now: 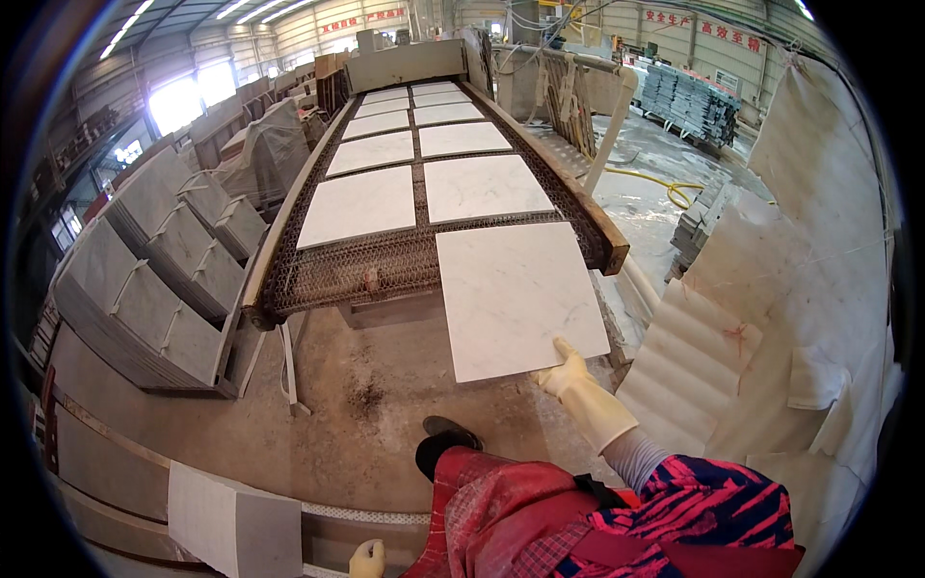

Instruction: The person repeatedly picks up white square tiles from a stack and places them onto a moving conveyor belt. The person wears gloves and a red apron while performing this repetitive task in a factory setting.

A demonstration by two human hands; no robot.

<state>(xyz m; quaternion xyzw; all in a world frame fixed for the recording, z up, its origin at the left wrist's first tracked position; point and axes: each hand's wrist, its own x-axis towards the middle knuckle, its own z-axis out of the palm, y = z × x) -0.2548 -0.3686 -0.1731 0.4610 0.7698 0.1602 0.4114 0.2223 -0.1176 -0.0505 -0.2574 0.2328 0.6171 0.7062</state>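
Note:
My right hand (pixel 568 376), in a cream rubber glove, grips the near right edge of a white square stone tile (pixel 515 303). Its thumb lies on top and the other fingers go under the edge, out of sight. The tile's far part overlaps the near end of a mesh conveyor belt (pixel 356 275), while its near part sticks out over the floor. Low in the picture is my left hand (pixel 366 559), also gloved, beside a stack of pale tiles (pixel 236 515). Only a small part of it shows, and its fingers cannot be made out.
Two rows of white tiles (pixel 361 204) lie along the belt, up to a machine housing (pixel 405 65). Upright slabs (pixel 135 299) lean in racks on the left. On the right hang pale sheets (pixel 771 318), near a yellow hose (pixel 674 193) and stacked grey stone (pixel 689 101).

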